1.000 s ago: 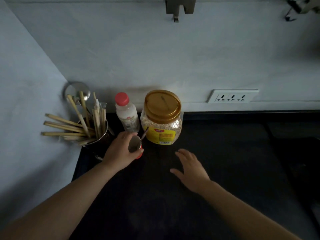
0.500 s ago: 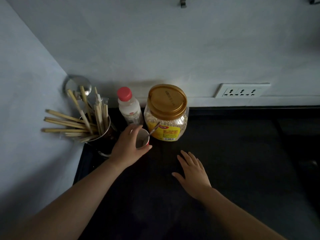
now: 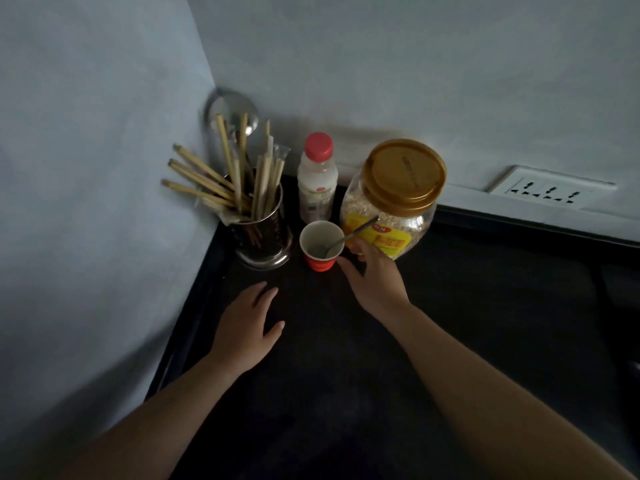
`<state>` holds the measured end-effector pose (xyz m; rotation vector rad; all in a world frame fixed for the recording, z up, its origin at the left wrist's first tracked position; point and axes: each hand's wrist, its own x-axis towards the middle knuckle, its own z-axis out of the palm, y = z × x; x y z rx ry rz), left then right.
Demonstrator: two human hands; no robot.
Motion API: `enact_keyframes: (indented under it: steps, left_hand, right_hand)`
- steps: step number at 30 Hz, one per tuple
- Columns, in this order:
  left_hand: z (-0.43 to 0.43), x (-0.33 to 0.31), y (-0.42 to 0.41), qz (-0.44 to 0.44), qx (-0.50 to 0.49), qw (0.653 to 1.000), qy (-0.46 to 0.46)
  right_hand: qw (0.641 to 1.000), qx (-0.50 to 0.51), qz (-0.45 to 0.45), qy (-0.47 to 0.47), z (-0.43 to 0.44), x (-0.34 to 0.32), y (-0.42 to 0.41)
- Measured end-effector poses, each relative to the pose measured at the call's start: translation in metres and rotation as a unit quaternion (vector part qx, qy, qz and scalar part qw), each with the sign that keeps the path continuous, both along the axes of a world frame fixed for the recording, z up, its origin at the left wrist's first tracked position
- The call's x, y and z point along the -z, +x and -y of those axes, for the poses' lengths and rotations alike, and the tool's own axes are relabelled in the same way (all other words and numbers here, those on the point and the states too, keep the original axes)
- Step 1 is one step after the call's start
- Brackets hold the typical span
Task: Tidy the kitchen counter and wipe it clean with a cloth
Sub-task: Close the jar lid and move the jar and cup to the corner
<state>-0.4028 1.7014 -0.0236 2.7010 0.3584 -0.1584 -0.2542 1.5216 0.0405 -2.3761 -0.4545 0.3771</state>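
**Now: tidying the back corner, right hand at the jar**

Step in hand, as I judge it: set the loose things into the corner before any wiping. No cloth in view. The cup (image 3: 320,244) stands upright on the counter (image 3: 485,323). A spoon (image 3: 355,233) leans out of it toward the jar (image 3: 391,202), with the bottle (image 3: 317,181) behind and the chopstick holder (image 3: 263,233) to the left.

Right hand (image 3: 375,280): fingers spread, lightly bent, clamped on nothing. The fingertips are at the jar's yellow label; contact likely, cannot confirm. The thumb is just beside the cup's red base.

Left hand (image 3: 246,327): flat on the counter, fingers straight and together, apart from the cup.

To do it well: take the jar low round its body, not by the lid. Slide rather than lift. Mind the spoon handle; a nudge could tip the cup.
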Motion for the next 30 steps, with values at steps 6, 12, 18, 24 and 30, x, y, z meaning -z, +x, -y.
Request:
enact_keyframes:
  steps: [6,12,18,24,30]
  left_hand:
    - [-0.004,0.023,-0.013,0.008,0.005,1.000,0.008]
    - [-0.004,0.032,-0.016,0.023,0.001,1.000,-0.002]
    - [-0.002,0.034,-0.016,0.031,-0.007,0.999,0.022]
    - [-0.002,0.035,-0.016,0.028,-0.009,0.999,0.025]
    - [-0.004,0.036,-0.015,0.031,-0.006,0.999,0.023]
  right_hand:
    - [0.992,0.093,0.022,0.081,-0.007,-0.001,0.003]
    - [0.975,0.164,0.011,0.152,-0.018,-0.004,0.006]
    - [0.970,0.161,0.010,0.180,-0.025,-0.008,0.009]
    - [0.965,0.157,0.006,0.211,-0.030,-0.016,0.016]
    - [0.953,0.151,0.048,0.260,-0.036,-0.047,0.017]
